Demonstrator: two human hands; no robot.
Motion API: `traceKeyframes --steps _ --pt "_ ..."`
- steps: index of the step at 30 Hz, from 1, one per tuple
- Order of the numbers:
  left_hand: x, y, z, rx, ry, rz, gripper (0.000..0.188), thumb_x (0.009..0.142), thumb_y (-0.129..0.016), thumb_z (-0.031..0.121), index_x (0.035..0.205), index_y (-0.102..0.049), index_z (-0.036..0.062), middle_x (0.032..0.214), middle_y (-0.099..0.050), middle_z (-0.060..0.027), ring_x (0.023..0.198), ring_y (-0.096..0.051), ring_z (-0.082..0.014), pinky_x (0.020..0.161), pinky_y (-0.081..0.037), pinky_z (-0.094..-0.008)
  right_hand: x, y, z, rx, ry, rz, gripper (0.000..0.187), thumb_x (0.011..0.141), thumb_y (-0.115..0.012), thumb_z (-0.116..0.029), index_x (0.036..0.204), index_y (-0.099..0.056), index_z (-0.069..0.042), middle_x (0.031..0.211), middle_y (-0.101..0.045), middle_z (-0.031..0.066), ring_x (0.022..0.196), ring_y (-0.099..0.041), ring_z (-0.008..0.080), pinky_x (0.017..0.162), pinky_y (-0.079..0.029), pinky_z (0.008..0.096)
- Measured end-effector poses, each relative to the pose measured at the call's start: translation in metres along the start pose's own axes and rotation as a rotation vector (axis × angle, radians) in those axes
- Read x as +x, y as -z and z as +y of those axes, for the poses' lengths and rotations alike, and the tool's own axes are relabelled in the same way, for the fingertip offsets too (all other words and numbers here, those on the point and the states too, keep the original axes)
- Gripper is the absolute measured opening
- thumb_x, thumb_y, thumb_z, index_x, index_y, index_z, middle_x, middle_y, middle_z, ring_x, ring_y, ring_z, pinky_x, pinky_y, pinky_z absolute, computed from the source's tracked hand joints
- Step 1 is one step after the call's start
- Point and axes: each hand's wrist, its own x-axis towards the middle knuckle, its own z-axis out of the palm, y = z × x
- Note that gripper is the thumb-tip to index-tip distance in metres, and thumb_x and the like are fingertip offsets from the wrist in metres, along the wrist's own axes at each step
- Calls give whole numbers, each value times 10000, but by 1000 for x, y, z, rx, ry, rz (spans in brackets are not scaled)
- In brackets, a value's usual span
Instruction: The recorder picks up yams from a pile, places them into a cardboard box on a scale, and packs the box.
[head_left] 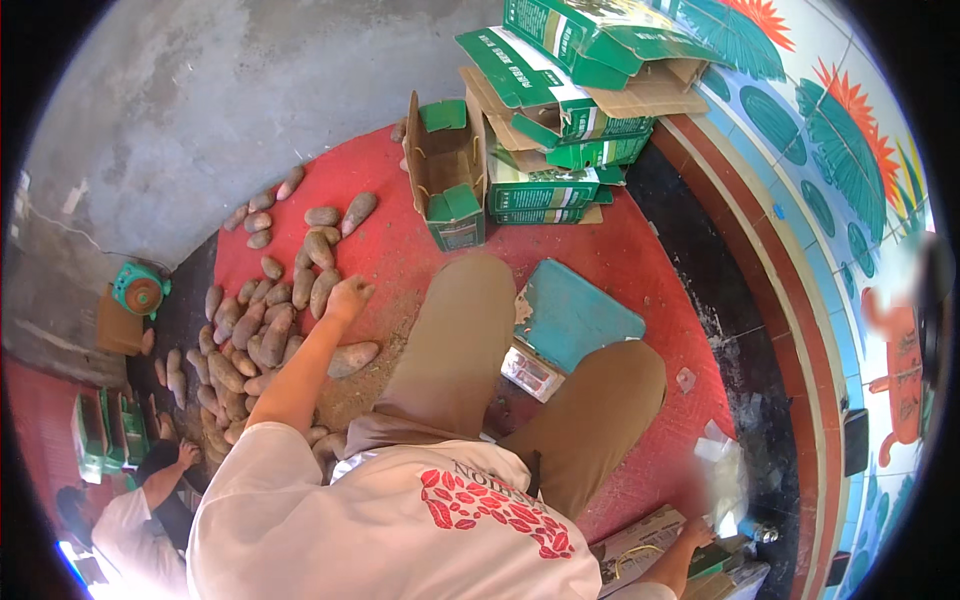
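Note:
My left hand [350,297] hovers beside a spread pile of sweet potatoes [272,340], its fingers curled in with nothing visible in them. One sweet potato [322,291] lies just left of that hand, and another [353,359] rests nearer my leg. Low on the right, my right hand [697,532] is closed at the edge of a brown cardboard box [640,545] with a cord handle; its fingertips are partly hidden. Between my knees sits a scale [580,315] with a teal platform and a pale display panel.
Ahead stands an open green carton [448,180] next to a stack of green cartons [560,120]. A clear plastic bag [722,465] lies at the right. Another person's hand [187,455] is beside the pile at lower left. A green motor-like device [140,290] stands near the wall.

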Motion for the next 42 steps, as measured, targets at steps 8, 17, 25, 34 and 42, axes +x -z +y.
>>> traceKeyframes --steps 8,17,25,34,42 --pt "113 -54 54 -434 -36 -17 588 786 -675 313 1255 -436 51 1082 -620 -192 1045 -584 -321 890 -459 -393 -32 126 -55 623 87 59 210 795 -604 -243 915 -668 -84 920 -664 174 924 -626 350 780 -492 440" --pt "175 -82 101 -396 145 -67 593 752 -687 326 1234 -481 50 1164 -581 -194 1105 -546 -323 927 -436 -397 -57 268 -83 998 332 468 169 841 -577 -130 940 -644 -11 879 -653 211 843 -629 359 745 -477 406" --pt "198 -107 23 -244 196 -9 309 824 -518 276 1012 -627 56 1102 -606 -185 1063 -562 -324 908 -448 -412 -89 329 -96 1054 368 549 177 844 -596 -128 909 -635 31 855 -646 209 789 -624 319 718 -474 372" --pt "163 -24 -95 -86 -36 -139 291 828 -496 295 928 -667 81 950 -649 -199 923 -619 -362 811 -485 -441 -105 368 -120 1090 441 603 153 860 -582 -108 897 -642 28 832 -650 148 770 -619 251 720 -473 328" --pt "119 -15 -160 107 123 -74 340 810 -567 354 968 -654 65 952 -652 -169 948 -620 -319 833 -477 -427 -102 382 -137 1126 541 707 144 860 -575 -110 884 -639 17 854 -644 159 799 -622 285 733 -474 353"
